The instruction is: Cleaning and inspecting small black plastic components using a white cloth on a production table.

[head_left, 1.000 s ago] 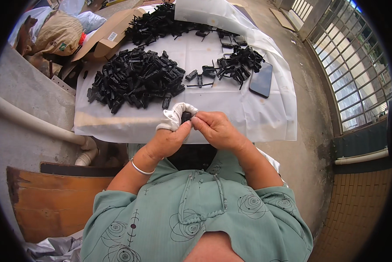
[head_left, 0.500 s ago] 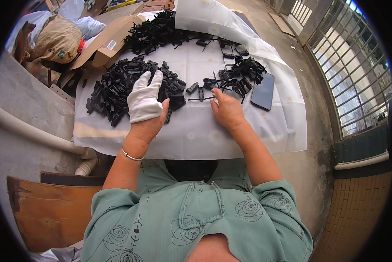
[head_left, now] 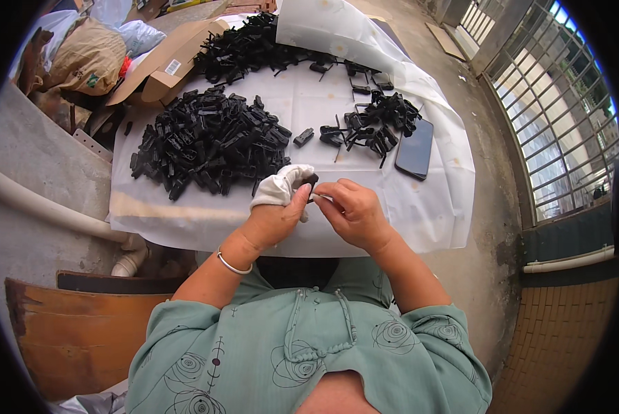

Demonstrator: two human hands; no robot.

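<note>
The small black plastic part (head_left: 311, 181) looks light and stiff, pinched by its sides in the left hand (head_left: 276, 207) above the table (head_left: 420, 214) edge, while the right hand (head_left: 351, 214) closes its fingertips on a thin pin beside it.

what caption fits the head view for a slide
Left hand and right hand hold a small black part beside black part piles.
</note>
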